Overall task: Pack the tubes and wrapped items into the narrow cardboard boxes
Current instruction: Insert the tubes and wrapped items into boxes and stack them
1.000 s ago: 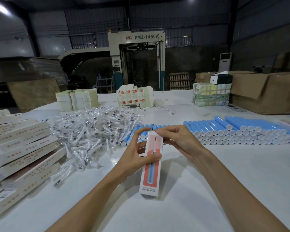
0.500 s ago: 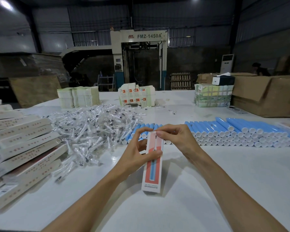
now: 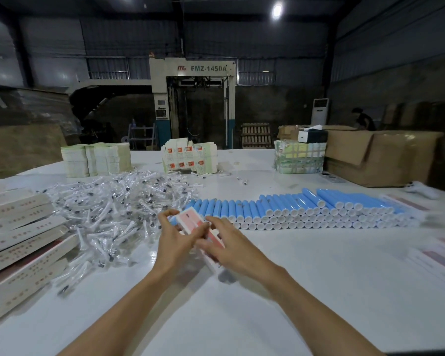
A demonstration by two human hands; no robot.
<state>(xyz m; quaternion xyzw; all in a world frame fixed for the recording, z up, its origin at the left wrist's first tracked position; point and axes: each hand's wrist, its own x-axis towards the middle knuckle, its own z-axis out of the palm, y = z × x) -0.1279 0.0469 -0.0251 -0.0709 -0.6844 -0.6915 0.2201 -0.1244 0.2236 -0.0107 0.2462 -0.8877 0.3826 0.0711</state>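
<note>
Both hands hold one narrow red-and-white box (image 3: 190, 220) above the middle of the white table (image 3: 306, 283). The left hand (image 3: 174, 238) curls its fingers round the box's far end. The right hand (image 3: 228, 246) grips the near part, with the box slanting between them. It is blurred, and whether anything is inside cannot be told.

At the far right stands a big brown carton (image 3: 375, 156) with its flaps open; its contents are hidden.

More narrow boxes (image 3: 18, 227) lie stacked on their sides along the left edge. Just beside them spreads a loose pile of clear-wrapped items (image 3: 113, 201), which reaches close to the left hand. Behind the hands a long row of blue tubes (image 3: 306, 209) with white caps lies in layers, running off to the right. A few flat boxes (image 3: 442, 255) at the right edge are too blurred to read.

Further back on the table sit stacks of pale flat cartons (image 3: 95, 160), a stack of white flat cartons with red squares (image 3: 188, 158), and a strapped bundle (image 3: 298, 159) with a small black-and-white box (image 3: 312, 136) on top.

Past the table stands a large machine (image 3: 193, 104) marked "FMZ-1450A".
</note>
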